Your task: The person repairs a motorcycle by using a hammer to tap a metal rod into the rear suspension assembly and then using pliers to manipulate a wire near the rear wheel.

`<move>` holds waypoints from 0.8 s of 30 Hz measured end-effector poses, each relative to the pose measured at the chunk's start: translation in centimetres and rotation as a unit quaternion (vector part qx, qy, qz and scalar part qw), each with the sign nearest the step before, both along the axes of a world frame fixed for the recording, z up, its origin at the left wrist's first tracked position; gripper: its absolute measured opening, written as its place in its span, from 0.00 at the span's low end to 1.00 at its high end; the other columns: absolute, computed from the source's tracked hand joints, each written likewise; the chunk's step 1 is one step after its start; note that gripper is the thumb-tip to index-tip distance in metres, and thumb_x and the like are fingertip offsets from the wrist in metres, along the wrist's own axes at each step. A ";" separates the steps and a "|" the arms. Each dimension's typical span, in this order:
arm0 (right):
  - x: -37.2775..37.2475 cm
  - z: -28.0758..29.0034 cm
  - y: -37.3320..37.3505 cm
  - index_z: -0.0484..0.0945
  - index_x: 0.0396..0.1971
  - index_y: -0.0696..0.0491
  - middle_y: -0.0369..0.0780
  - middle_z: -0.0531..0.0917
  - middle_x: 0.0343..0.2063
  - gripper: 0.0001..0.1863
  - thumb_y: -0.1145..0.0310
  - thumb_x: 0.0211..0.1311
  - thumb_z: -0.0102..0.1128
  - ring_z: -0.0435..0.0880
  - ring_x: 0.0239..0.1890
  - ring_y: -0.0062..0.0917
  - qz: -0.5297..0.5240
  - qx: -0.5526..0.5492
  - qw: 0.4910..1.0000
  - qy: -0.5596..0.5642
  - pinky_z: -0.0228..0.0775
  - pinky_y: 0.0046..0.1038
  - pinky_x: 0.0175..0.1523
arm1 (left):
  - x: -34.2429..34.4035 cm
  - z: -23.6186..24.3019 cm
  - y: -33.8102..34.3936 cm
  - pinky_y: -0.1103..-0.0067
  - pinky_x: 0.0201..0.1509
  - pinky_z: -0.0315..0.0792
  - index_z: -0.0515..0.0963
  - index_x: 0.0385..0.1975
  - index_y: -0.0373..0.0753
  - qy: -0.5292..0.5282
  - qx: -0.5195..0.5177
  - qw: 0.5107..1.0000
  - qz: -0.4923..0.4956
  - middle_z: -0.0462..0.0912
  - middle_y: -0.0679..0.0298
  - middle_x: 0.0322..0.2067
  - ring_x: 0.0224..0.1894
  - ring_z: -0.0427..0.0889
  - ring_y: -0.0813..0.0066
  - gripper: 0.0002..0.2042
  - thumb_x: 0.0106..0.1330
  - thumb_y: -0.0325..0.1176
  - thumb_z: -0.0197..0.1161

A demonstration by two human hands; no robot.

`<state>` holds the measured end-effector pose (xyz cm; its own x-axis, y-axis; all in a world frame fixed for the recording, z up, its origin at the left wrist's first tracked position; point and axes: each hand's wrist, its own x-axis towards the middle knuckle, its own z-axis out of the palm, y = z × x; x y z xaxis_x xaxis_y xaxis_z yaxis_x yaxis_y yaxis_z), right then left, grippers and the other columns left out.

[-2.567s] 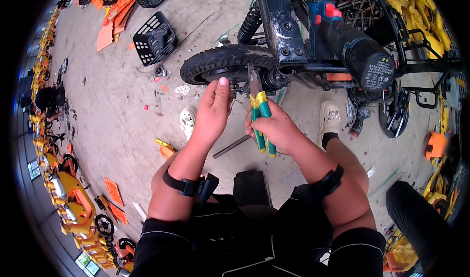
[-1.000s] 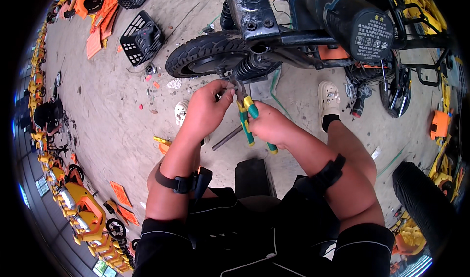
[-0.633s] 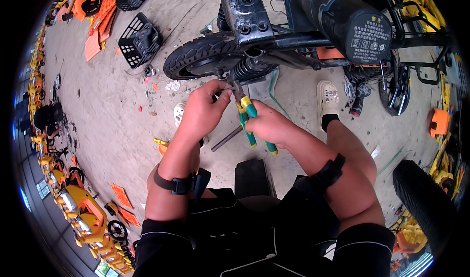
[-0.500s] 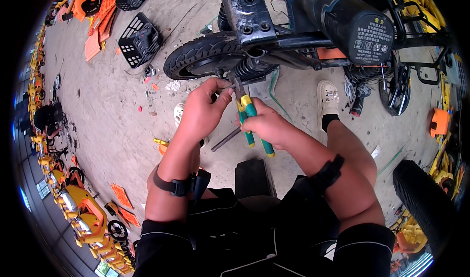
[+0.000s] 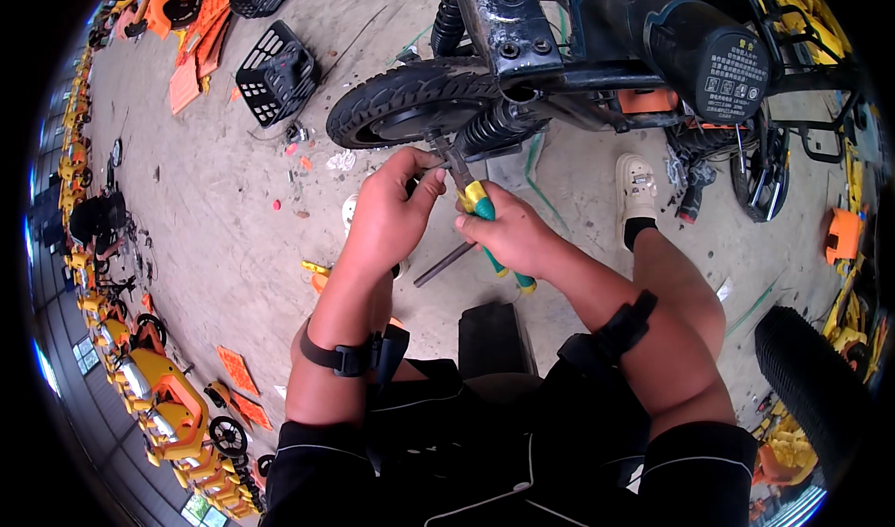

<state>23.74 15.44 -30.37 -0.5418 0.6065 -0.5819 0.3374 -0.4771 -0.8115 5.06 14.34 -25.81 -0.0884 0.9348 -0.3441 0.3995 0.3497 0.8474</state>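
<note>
My right hand (image 5: pixel 508 229) is wrapped round a pair of pliers (image 5: pixel 477 197) with green and yellow handles. Their grey jaws reach to the hub side of a black wheel (image 5: pixel 406 108), just below a coil spring shock absorber (image 5: pixel 503 126). Close beside the jaws, my left hand (image 5: pixel 390 205) pinches with thumb and forefinger; what is between them is small, dark and mostly hidden. A dark metal rod (image 5: pixel 443 264) juts out below my right hand; I cannot tell whether it is held or lies lower down.
A black vehicle frame (image 5: pixel 508 24) stands ahead, with a dark cordless tool (image 5: pixel 732 75) on it at right. A black basket (image 5: pixel 277 75) lies on the floor at left. Another power tool (image 5: pixel 692 191) lies at right. Rows of yellow vehicles (image 5: pixel 172 396) line the left edge.
The whole view has shifted slightly, so everything sits a little further right and lower. The plier handles look closer together. Both hands stay beside the wheel hub.
</note>
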 end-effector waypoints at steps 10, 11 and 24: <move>-2.3 1.4 -0.1 0.74 0.43 0.57 0.39 0.81 0.29 0.13 0.66 0.61 0.58 0.80 0.29 0.25 0.051 0.055 0.995 -0.071 0.73 0.32 0.36 | -1.6 0.7 -0.4 0.80 0.33 0.70 0.76 0.42 0.32 -0.026 -0.150 0.987 0.050 0.82 0.64 0.26 0.29 0.75 0.81 0.22 0.74 0.50 0.59; -2.7 1.7 -0.2 0.74 0.44 0.57 0.42 0.81 0.31 0.15 0.66 0.60 0.57 0.81 0.32 0.30 0.054 0.036 0.996 -0.067 0.73 0.34 0.39 | -1.7 1.1 -0.4 0.79 0.32 0.69 0.79 0.36 0.32 -0.035 -0.172 0.984 0.039 0.81 0.65 0.24 0.28 0.75 0.82 0.25 0.72 0.55 0.60; -4.1 -0.7 0.1 0.74 0.47 0.55 0.35 0.79 0.33 0.22 0.57 0.60 0.67 0.77 0.39 0.20 0.064 -0.180 0.978 0.077 0.68 0.26 0.44 | -5.2 1.0 -0.7 0.82 0.30 0.63 0.80 0.31 0.33 0.017 -0.123 0.985 0.120 0.75 0.70 0.20 0.25 0.68 0.84 0.25 0.74 0.54 0.58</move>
